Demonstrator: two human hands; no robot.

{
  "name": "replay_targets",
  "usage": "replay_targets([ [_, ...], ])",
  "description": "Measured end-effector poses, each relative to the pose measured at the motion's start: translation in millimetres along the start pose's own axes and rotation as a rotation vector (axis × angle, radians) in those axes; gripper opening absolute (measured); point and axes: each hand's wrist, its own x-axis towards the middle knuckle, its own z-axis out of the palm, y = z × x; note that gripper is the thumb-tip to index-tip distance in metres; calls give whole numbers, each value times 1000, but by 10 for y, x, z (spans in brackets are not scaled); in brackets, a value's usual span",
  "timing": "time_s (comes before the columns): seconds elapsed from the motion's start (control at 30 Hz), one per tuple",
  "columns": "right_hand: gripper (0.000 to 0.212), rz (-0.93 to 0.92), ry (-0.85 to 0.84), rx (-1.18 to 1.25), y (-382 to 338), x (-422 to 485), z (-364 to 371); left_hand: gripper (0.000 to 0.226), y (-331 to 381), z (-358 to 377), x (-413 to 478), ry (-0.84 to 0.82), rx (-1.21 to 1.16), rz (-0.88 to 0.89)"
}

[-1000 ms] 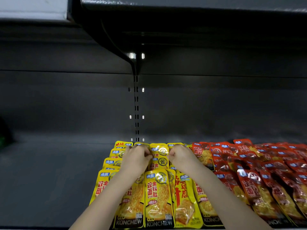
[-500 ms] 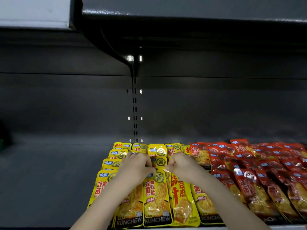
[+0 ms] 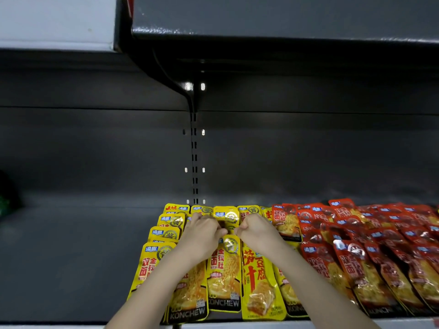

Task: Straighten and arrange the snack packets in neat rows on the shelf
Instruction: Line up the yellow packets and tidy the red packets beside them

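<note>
Now both grips are closed: the left hand (image 3: 202, 235) and the right hand (image 3: 257, 231) each curl thumb and fingers to pinch one glossy yellow packet (image 3: 231, 226) between them, which is thin and flat with a rounded top. Around the grip lie five overlapping columns of yellow packets (image 3: 224, 276), shingled on the dark grey metal shelf (image 3: 71, 257). Right of the right grip spreads a looser mass of shiny, crinkled red packets (image 3: 356, 269), too overlapped to count.
</note>
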Motion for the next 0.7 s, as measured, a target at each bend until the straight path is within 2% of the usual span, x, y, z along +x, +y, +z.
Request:
replay_targets([
  [0.3,41,-39,28,44,35,-8,12,29,-44,49,-62,46,-60,36],
  [0.43,46,-70,117,49,56,-24,20,24,-68,55,-99,94,-145,34],
  [0.57,29,-54,181,55,100,-4,16,18,-138,12,-103,281,-189,-50],
  [0.7,31,-72,121,79,97,49,73,24,-160,22,-45,259,-191,-108],
])
